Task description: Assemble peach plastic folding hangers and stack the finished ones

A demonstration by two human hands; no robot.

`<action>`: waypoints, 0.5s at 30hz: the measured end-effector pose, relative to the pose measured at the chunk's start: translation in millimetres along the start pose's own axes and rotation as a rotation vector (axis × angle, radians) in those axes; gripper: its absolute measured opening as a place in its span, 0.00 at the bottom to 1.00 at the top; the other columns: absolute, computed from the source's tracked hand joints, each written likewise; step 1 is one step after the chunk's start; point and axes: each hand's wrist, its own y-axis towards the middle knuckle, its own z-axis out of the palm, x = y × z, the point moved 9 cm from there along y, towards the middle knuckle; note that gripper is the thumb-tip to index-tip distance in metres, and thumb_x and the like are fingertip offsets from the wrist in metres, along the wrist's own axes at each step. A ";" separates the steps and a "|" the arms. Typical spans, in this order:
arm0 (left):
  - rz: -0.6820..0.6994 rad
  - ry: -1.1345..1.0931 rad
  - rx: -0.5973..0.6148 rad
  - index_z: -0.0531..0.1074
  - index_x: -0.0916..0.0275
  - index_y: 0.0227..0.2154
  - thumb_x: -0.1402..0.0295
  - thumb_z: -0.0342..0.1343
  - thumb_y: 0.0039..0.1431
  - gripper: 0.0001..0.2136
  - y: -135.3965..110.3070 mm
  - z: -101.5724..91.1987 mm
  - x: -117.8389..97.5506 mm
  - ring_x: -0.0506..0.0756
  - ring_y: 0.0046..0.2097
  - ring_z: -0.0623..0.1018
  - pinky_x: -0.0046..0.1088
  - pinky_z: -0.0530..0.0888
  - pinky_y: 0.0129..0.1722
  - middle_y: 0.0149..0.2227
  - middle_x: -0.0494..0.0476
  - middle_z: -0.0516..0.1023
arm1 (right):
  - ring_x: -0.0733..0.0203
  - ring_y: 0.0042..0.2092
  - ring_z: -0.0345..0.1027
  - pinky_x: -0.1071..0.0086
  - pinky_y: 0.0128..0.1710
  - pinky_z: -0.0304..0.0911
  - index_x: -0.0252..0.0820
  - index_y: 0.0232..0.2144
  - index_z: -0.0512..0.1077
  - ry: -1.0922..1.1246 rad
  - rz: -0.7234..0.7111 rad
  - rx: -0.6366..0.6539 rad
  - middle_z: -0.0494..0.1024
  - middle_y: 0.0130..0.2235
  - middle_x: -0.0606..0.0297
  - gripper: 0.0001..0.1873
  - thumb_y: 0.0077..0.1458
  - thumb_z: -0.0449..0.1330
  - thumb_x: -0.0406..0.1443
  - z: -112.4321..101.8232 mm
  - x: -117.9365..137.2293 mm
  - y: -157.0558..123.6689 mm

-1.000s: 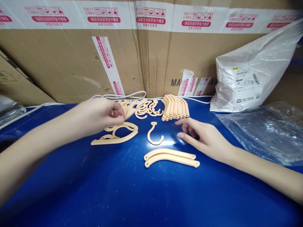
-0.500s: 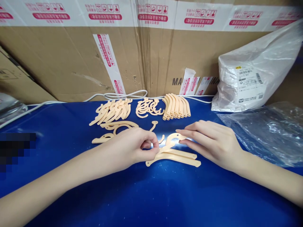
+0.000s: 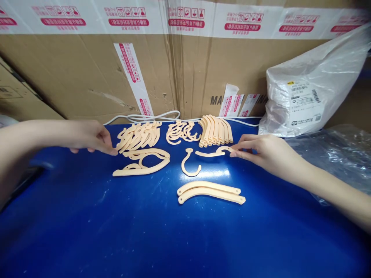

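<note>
My right hand (image 3: 261,152) pinches the right end of a cream hooked clothes-hanger piece (image 3: 211,154), above the blue tabletop. My left hand (image 3: 91,138) is closed, thumb and fingertips together at the left edge of a pile of similar hooked pieces (image 3: 139,136). What lies between those fingertips is hidden. An assembled, folded clothes hanger (image 3: 153,168) rests just below that pile. Between the hands lies a single hanger hook (image 3: 190,173). Nearer to me, two curved hanger arms (image 3: 211,192) lie side by side.
Behind are a cluster of hooks (image 3: 176,133) and a row of stacked hanger arms (image 3: 216,130). A white cable (image 3: 156,116) runs along the cardboard boxes (image 3: 87,77) at the back. On the right stand a labelled white bag (image 3: 307,88) and clear plastic film (image 3: 342,154).
The hooked piece has been lifted off the two curved arms and carried back by my right hand. My left hand has let go and moved left to the pile, uncovering the folded hanger.
</note>
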 end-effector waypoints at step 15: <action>0.237 -0.018 -0.028 0.74 0.67 0.27 0.61 0.50 0.54 0.14 23.4 11.5 -1.4 0.48 0.24 0.65 0.18 0.56 0.19 0.23 0.52 0.72 | 0.62 0.30 0.67 0.68 0.28 0.57 0.49 0.35 0.75 -0.127 0.114 0.113 0.75 0.34 0.69 0.09 0.59 0.56 0.43 12.7 -16.9 -3.2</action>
